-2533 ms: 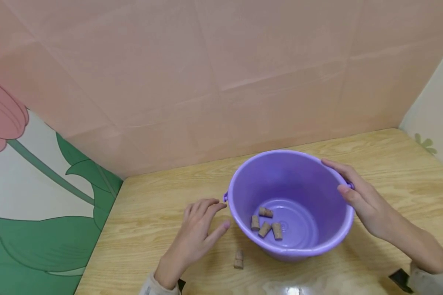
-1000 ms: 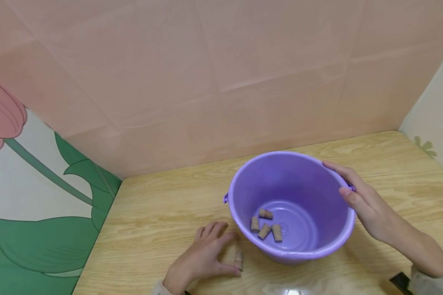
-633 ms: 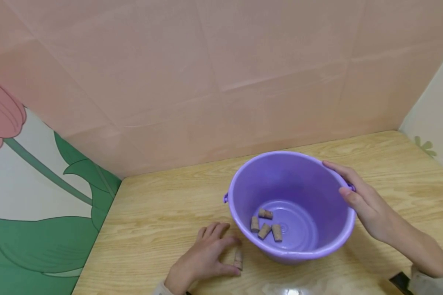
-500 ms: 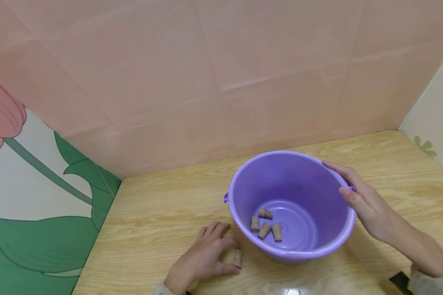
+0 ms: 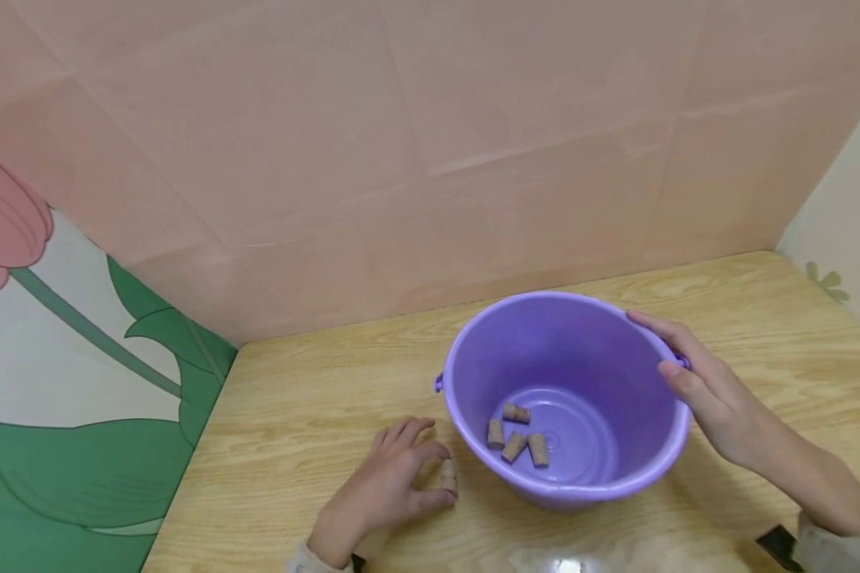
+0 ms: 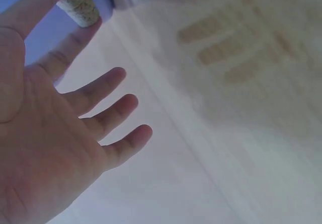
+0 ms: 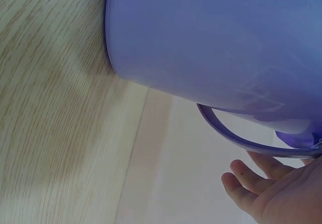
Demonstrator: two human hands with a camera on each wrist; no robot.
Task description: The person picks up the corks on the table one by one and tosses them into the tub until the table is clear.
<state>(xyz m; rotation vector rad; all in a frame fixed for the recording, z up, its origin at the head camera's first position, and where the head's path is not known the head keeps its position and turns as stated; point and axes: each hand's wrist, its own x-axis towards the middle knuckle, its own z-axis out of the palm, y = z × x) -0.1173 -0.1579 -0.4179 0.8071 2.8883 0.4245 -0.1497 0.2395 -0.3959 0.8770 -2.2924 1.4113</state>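
My left hand (image 5: 381, 481) pinches a cork (image 5: 448, 479) by its two ends between thumb and index finger, just left of a purple bucket (image 5: 545, 342). In the left wrist view this cork (image 6: 80, 6) sits between thumb and fingertip, while the other fingers are spread out and free. Several more corks (image 5: 537, 450) lie on the bucket's floor, toward its left side. On the bucket's right, my right hand (image 5: 717, 402) holds the rim, thumb and index finger along it. The right wrist view shows the bucket's handle (image 7: 231, 136) hanging beside the right hand's fingers (image 7: 241, 178).
The bucket stands on a wood-grain table (image 5: 294, 398). Behind the table rises a pinkish wall covering (image 5: 401, 199). A tulip-painted panel (image 5: 79, 358) borders the left side, and a pale wall (image 5: 846, 207) the right.
My left hand came down from beside the bucket's rim to the cork on the table, closed thumb and finger on it, and has shifted it slightly left and away from me. The right hand stays put.
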